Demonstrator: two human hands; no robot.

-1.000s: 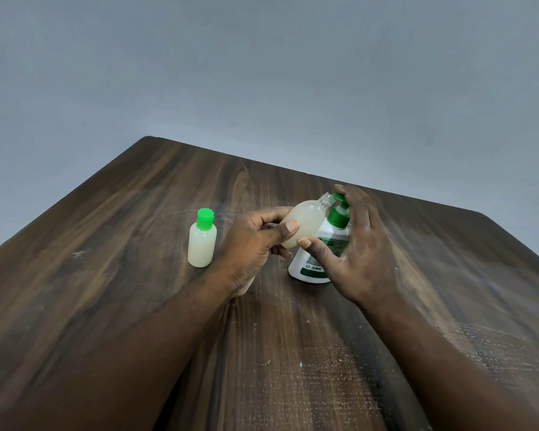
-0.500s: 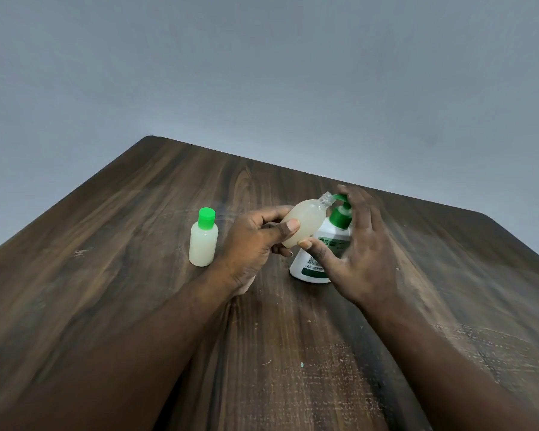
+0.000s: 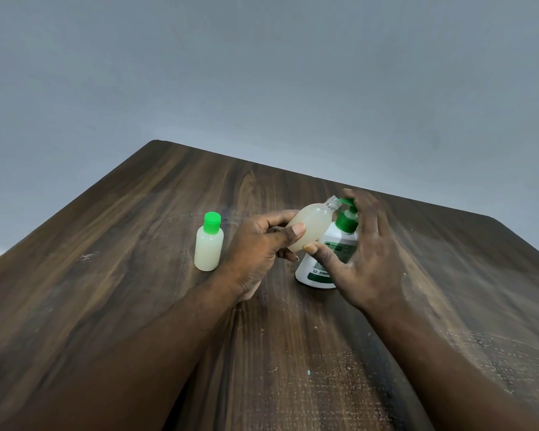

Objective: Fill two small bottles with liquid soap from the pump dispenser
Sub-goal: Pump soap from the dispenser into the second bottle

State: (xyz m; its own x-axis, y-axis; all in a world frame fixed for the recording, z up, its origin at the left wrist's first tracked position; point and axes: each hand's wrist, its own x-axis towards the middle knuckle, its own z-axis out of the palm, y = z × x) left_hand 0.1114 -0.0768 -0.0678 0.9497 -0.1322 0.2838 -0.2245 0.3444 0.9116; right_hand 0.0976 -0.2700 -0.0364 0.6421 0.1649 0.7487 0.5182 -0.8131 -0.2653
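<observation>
At the pump dispenser (image 3: 308, 272), the uncapped bottle (image 3: 308, 228) stays tilted.

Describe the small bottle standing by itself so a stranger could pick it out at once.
Start at the dark wooden table. Left of the left hand, apart from it, a small pale capped bottle stands upright. Unlike the uncapped bottle tilted in that hand and the bigger white pump dispenser, it wears a bright green cap and nobody touches it.

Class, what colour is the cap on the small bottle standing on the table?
Bright green cap, clearest in the head view.
</observation>
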